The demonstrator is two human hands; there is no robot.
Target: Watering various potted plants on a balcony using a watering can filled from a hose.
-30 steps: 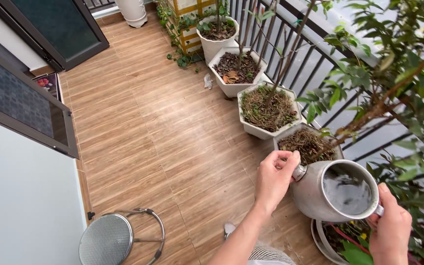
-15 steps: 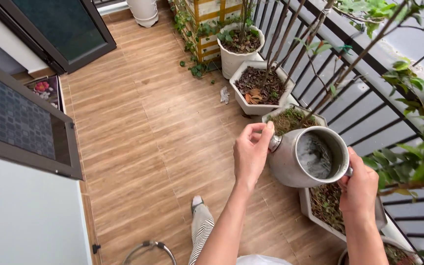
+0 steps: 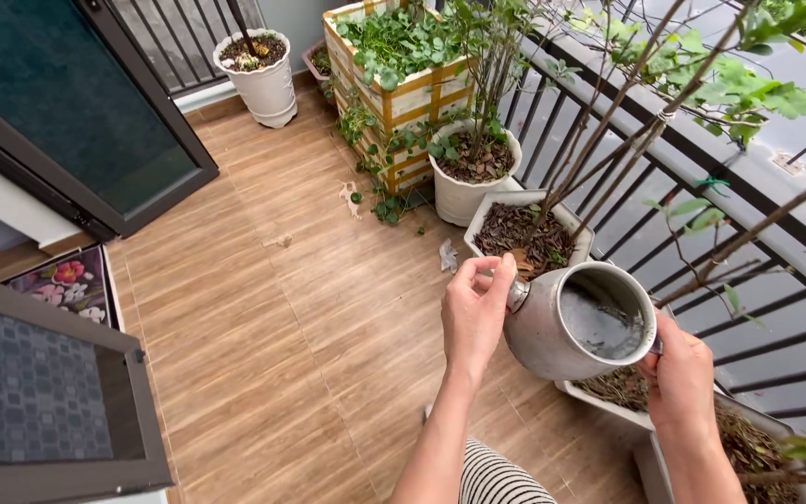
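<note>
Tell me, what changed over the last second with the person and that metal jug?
The person walked on along the railing, carrying the metal jug past two pots to the hexagonal pot. Grip unchanged: left hand at the spout end, right hand on the handle; water inside.

Two hands [image 3: 474, 313] [image 3: 678, 378], one metal kettle [image 3: 571, 327], six planters [image 3: 464, 177].

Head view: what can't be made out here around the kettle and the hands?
- Kettle spout: hidden behind the left hand.
- Kettle handle: covered by the right hand.
- Pot beneath the kettle: mostly blocked by kettle and right hand.
- Water level: only a dark glint shows inside.
- Nearest pot: cut off by the bottom edge.
</note>
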